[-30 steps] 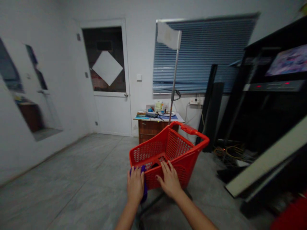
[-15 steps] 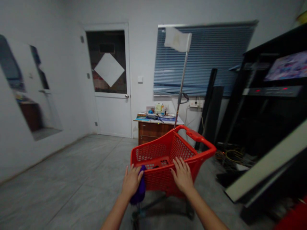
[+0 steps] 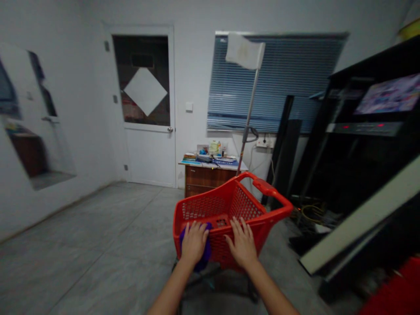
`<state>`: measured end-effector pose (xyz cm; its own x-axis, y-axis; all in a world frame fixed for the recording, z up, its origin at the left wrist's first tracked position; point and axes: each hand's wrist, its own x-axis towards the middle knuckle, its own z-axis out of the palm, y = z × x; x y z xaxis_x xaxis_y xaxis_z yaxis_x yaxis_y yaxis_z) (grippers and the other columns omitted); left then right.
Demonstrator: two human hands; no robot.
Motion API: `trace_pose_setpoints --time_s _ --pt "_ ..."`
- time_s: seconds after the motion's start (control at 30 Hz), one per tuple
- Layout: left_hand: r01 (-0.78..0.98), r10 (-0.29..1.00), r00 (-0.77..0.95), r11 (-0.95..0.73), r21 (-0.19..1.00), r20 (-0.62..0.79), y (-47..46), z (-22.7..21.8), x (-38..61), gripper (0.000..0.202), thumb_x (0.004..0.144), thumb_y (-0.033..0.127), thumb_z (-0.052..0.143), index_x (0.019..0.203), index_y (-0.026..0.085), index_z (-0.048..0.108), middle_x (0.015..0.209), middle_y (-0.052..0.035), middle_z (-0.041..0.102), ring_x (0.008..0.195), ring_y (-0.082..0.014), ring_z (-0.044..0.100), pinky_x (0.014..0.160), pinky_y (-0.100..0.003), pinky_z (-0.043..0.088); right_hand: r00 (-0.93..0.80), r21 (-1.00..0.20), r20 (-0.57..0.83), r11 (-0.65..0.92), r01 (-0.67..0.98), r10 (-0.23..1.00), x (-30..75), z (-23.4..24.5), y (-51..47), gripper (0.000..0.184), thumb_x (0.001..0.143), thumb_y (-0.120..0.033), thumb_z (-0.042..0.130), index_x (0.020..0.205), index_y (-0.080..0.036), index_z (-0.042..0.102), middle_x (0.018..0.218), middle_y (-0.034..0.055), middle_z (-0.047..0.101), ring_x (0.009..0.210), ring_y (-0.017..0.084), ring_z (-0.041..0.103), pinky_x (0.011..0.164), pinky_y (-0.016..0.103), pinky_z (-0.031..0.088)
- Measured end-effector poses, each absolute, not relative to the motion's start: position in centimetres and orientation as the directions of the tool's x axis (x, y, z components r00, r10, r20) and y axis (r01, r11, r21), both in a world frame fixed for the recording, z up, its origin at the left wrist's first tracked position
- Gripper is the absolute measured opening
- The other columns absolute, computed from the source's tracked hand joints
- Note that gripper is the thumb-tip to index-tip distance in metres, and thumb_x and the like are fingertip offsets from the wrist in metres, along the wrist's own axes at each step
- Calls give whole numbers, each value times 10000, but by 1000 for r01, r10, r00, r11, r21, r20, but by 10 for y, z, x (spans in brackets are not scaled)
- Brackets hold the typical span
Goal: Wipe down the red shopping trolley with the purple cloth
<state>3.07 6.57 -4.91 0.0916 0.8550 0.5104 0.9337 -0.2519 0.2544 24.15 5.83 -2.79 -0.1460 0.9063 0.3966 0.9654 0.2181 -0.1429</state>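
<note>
While the red cart (image 3: 200,210) stands mid-floor, left hand (image 3: 194,242) pins a purple cloth (image 3: 206,256) on its near wall, true grip unclear; right hand (image 3: 243,245) lies flat, ungripped; light, stiff mesh plastic, probably rolls easily; far handle (image 3: 269,189) is the better hold.

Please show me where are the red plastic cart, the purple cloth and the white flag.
Red plastic mesh cart (image 3: 244,202): head view, inner side wall.
Purple cloth (image 3: 207,253): head view, lower right edge.
White flag on metal pole (image 3: 244,51): head view, flag's middle.
</note>
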Motion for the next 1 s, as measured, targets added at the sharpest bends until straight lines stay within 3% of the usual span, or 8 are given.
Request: trace_pose_setpoints --time_s 0.23,0.53,0.67,0.83,1.0 --pt "958 838 -183 36 283 515 61 -61 14 417 989 319 339 1282 226 620 1336 -104 619 1300 -312 485 1106 -558 327 -138 -172 374 215 961 917 232 -25 59 716 938 -630 339 1495 -181 376 1580 33 307 1491 275 128 1200 474 151" --pt "942 851 78 -233 241 520 71 -45 68 391 997 335 362 1296 254 601 1323 -82 630 1287 -275 516 1136 -525 319 -150 -147 365 216 965 919 240 -18 57 672 956 -575 317 1504 -187 355 1594 41 266 1488 242 153 1199 456 118" --pt "964 853 -7 -134 232 522 66 -56 19 386 996 344 371 1282 244 610 1321 -91 626 1317 -294 479 1136 -548 301 -20 -124 460 87 989 888 259 -21 57 642 967 -504 301 1506 -160 348 1610 64 205 1494 256 122 1194 490 72" --pt "962 839 -150 1 274 524 63 -57 10 394 997 304 347 1255 210 630 1267 -111 651 1243 -297 528 1112 -566 319 -16 -116 451 77 990 892 262 -24 58 647 940 -544 364 1481 -193 409 1584 12 297 1491 306 81 1187 496 101" --pt "942 846 -7 -173 288 533 72 -41 79 368 991 291 378 1259 242 625 1279 -79 649 1245 -259 534 1123 -518 338 -10 -115 452 70 991 892 254 -21 56 660 944 -557 352 1488 -185 392 1574 36 326 1493 317 43 1177 508 126"
